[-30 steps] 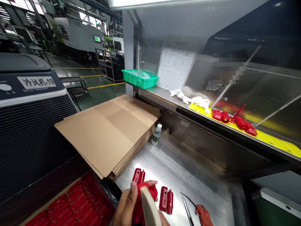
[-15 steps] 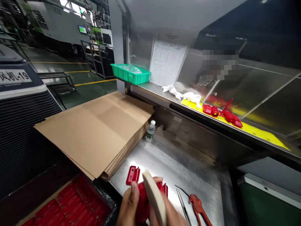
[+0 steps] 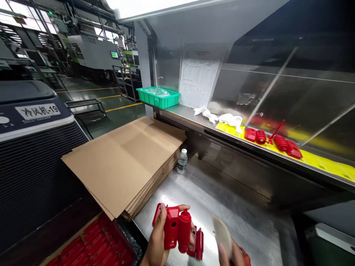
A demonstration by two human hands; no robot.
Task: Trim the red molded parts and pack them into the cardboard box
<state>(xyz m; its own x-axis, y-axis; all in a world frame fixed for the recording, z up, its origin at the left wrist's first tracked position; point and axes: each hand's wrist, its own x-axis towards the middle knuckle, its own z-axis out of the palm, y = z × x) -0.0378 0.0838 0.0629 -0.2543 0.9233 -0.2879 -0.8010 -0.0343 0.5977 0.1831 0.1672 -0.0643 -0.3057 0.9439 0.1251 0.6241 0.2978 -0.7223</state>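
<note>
My left hand (image 3: 157, 242) is closed around a red plastic molded part (image 3: 171, 227), which has a flat plate with a hole beside a ribbed cylinder. In my right hand (image 3: 235, 255) is a pale beige, flat, rounded piece (image 3: 222, 234); motion blurs it, and I cannot tell its kind. It is apart from the red part. Two more red parts lie on the metal table: one (image 3: 199, 244) right of my left hand, another (image 3: 156, 214) half hidden behind my left thumb. A bit of red-orange tool handle (image 3: 245, 255) shows behind my right hand.
Stacked cardboard sheets (image 3: 124, 155) cover the table's left side, with a water bottle (image 3: 182, 161) beside them. A box of red parts (image 3: 91, 244) stands lower left. The shelf (image 3: 188, 118) holds a green tray (image 3: 158, 99), white cloths (image 3: 230, 120) and red parts (image 3: 283, 143) on yellow sheeting.
The beige piece was in front of the red part; my right hand has drawn it away to the right. The red part is now turned plate-up in my left hand. The view has shifted.
</note>
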